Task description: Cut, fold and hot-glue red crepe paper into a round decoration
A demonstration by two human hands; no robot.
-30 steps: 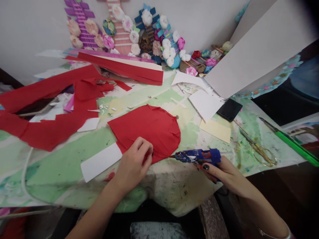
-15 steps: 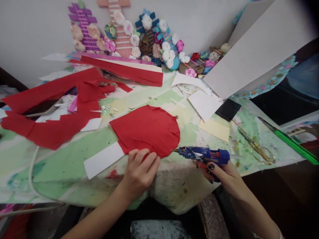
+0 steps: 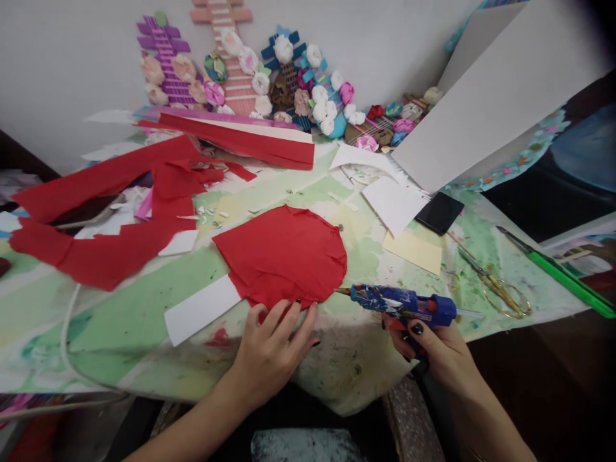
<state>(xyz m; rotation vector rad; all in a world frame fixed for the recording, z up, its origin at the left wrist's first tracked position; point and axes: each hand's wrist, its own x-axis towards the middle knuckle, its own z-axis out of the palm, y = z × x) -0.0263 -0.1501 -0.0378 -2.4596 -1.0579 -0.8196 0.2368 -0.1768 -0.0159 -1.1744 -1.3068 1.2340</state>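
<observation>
1. Watching from the room, I see the person's two hands well apart, both low over the near side of a painted tablecloth [image 3: 158, 366]
2. The left hand [image 3: 269, 350] lies palm down, its fingertips on the near edge of a red paper piece [image 3: 289, 253]; whether the thumb pinches that edge I cannot tell
3. The red paper piece spreads just beyond the left hand, creased and rounded at the end toward the right hand [image 3: 440, 350]
4. The right hand is wrapped firmly round a blue glue gun [image 3: 407, 305], its nozzle aimed left at the paper's rim, so near that I cannot tell if they touch
5. Left of the left hand, a white strip [image 3: 202, 312] pokes out from the red paper
6. Further left and beyond lie red scraps [image 3: 99, 256], and past them a folded red sheet [image 3: 240, 139]
7. Beyond the right hand are a yellow paper [image 3: 414, 251] and a white sheet [image 3: 394, 204]
8. Right of that hand rest gold-handled scissors [image 3: 503, 292], then a green-handled tool [image 3: 570, 282]
</observation>
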